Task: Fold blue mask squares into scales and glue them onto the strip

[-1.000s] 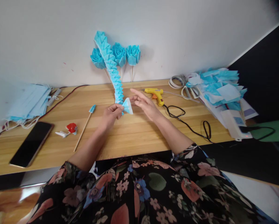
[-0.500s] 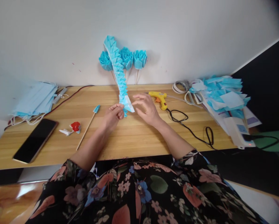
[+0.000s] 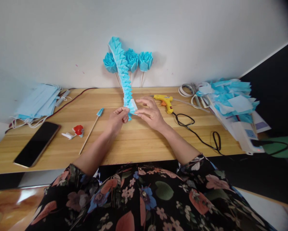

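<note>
My left hand pinches a small folded blue and white fabric piece between thumb and fingertips. At that piece's right edge, my right hand has its lower fingertips on the corner, with the upper finger held apart. Behind the piece, a long pleated blue strip of overlapping folded points rises past the table's back edge. Its lower end is partly hidden by my left fingers. Several blue fabric flowers on thin sticks stand against the wall behind the strip. Left of my left hand lies a stick with a small blue tip.
At right are a yellow glue gun with its black cord, a tape roll, scissors, heaped blue cut fabric and a power strip. At left are face masks, a phone and a red-and-white scrap.
My right hand has moved slightly left and its lower fingertips have come onto the folded piece's corner. The left hand keeps its pinch, and the piece has shifted slightly.
</note>
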Demonstrator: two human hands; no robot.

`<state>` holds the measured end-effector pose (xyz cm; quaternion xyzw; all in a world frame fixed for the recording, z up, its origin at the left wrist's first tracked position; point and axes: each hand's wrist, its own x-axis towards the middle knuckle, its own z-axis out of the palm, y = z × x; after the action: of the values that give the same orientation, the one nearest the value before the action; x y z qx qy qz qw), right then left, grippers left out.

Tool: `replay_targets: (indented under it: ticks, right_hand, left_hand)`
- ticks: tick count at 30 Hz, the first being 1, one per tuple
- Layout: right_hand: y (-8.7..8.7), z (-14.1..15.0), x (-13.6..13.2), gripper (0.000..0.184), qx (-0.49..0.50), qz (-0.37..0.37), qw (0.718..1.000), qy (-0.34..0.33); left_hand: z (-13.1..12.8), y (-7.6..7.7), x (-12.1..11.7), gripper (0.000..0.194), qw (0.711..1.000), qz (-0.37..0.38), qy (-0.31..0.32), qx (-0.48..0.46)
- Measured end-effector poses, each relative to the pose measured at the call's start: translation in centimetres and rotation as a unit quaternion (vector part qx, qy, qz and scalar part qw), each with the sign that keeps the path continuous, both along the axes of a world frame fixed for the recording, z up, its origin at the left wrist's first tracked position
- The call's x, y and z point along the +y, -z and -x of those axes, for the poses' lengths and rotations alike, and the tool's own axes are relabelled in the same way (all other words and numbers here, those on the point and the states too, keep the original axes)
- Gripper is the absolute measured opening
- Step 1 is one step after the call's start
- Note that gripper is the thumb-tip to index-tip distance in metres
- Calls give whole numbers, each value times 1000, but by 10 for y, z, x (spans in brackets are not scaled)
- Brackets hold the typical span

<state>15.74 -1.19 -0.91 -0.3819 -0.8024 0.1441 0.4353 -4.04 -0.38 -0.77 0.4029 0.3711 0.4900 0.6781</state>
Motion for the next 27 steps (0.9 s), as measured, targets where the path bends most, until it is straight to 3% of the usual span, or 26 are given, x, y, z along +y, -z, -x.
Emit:
replay_targets:
  ticks: [10,16,19,27]
  right_hand:
    - [-6,0,-7,21,49,48,998,-13]
    - [-4,-1,-6,53,192,196,960,-54]
    - [4,1,-3,68,204,250,943,-79]
    - [10,7,-3,78,167,233,957,-43]
  left_hand:
    - [1,5,0,29,996,-58,-36,64]
    - [1,6,-1,30,995,-60,-28,74]
    - [0,3,-2,32,992,-71,-28,102]
    - [-1,-2,-5,31,982,-101,-22,156]
